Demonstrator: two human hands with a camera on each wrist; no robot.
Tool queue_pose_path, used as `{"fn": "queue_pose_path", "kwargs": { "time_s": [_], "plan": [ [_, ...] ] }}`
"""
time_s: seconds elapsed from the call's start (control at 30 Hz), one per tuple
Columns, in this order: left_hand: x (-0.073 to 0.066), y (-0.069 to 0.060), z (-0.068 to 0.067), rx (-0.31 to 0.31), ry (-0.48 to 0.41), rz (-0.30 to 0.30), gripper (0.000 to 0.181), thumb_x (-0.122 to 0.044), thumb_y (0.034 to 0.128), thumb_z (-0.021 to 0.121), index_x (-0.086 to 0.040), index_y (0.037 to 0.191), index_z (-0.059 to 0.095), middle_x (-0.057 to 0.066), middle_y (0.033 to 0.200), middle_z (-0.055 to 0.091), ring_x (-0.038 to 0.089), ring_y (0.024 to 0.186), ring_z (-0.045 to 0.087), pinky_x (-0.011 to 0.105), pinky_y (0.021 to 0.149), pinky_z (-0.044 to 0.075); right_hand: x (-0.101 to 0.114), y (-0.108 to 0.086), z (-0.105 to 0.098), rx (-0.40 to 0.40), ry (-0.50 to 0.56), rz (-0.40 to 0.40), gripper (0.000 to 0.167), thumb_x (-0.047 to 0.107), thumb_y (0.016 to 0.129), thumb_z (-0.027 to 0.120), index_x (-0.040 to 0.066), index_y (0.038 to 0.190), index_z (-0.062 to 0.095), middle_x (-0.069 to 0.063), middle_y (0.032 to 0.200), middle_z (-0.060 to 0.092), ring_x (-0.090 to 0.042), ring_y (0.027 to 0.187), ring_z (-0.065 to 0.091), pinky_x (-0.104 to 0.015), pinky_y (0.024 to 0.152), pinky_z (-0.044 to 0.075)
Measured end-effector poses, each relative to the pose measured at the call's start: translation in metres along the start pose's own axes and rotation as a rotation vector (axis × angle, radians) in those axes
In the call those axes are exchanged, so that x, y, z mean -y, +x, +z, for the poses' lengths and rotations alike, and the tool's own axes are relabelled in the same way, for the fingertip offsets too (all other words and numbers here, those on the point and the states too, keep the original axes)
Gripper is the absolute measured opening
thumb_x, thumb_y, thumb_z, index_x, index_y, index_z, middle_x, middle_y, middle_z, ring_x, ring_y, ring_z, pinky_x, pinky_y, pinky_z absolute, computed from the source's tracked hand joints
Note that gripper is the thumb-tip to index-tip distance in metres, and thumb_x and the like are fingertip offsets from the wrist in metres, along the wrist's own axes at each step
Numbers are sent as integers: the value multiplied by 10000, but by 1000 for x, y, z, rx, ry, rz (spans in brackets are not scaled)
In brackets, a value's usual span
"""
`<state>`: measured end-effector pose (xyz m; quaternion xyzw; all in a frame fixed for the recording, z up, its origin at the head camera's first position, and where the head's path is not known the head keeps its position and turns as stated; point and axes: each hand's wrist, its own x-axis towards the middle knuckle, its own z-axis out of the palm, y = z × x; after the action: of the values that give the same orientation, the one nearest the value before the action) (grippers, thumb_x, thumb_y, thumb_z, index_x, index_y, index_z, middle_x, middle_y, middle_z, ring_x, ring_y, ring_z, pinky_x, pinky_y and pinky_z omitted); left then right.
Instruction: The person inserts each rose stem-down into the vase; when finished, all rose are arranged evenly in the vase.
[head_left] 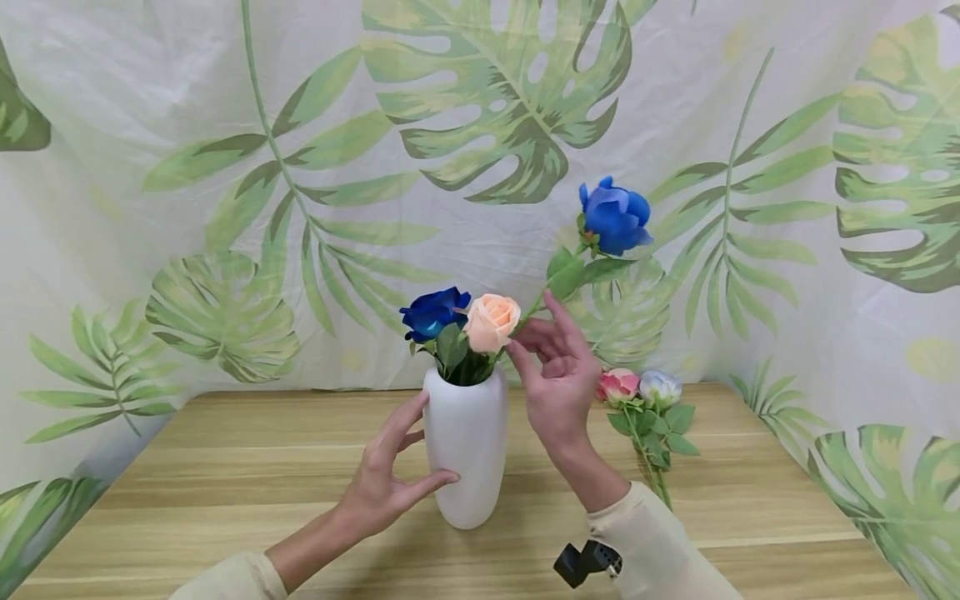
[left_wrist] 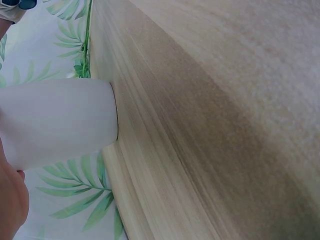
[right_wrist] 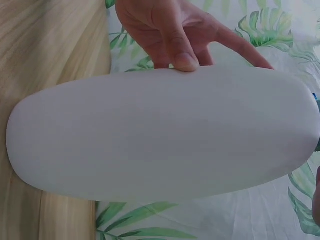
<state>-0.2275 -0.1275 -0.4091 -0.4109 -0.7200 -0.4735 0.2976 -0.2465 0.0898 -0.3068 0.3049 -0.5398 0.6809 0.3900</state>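
Note:
A white vase point(head_left: 467, 450) stands upright on the table, holding a dark blue rose point(head_left: 435, 313) and a peach rose point(head_left: 492, 323). My left hand point(head_left: 382, 479) grips the vase's left side, thumb in front; in the right wrist view the same hand point(right_wrist: 167, 25) has its fingers around the vase point(right_wrist: 160, 135). My right hand point(head_left: 558, 379) pinches the stem of a lighter blue flower point(head_left: 615, 217), which leans up to the right above the vase's mouth. Whether that stem's lower end is inside the vase is hidden behind the peach rose.
A pink flower point(head_left: 619, 385) and a pale blue-white flower point(head_left: 661, 388) lie on the wooden table point(head_left: 262, 467), right of the vase. Behind the table hangs a leaf-patterned cloth point(head_left: 337, 167). A black device point(head_left: 585, 562) is at my right sleeve.

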Motion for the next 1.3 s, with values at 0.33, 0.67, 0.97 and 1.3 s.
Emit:
{"fn": "queue_pose_path", "kwargs": {
  "time_s": [0.33, 0.67, 0.97, 1.3],
  "plan": [
    [1, -1, 0, -5, 1, 11, 906, -246, 868, 835, 50, 1565, 339, 126, 1562, 439, 151, 1345, 523, 336, 933, 622, -4, -7, 6, 58, -7, -22, 506, -239, 834, 648, -190, 1327, 549, 89, 1042, 699, -57, 882, 674, -184, 816, 606],
    [1, 0, 0, -10, -1, 21, 899, -258, 872, 830, 57, 1560, 345, 122, 1557, 445, 147, 1343, 523, 326, 935, 620, -6, -7, 10, 2, -48, 10, 323, -193, 905, 643, -179, 1222, 582, -300, 1121, 675, -78, 919, 693, -196, 818, 616],
    [0, 0, 0, -5, 7, 11, 912, -228, 857, 847, 47, 1564, 342, 123, 1552, 449, 147, 1339, 526, 346, 924, 627, -3, -5, 10, -48, 3, 87, 548, -177, 879, 696, -92, 1362, 452, -2, 1018, 736, -105, 887, 711, -252, 873, 624],
    [1, -1, 1, -7, 3, 9, 919, -209, 849, 854, 47, 1566, 339, 121, 1562, 443, 140, 1346, 521, 329, 935, 621, -1, -3, 10, -44, 26, 93, 785, -206, 841, 698, -52, 1501, 303, 102, 996, 738, -94, 869, 726, -254, 862, 628]
  ]
}}
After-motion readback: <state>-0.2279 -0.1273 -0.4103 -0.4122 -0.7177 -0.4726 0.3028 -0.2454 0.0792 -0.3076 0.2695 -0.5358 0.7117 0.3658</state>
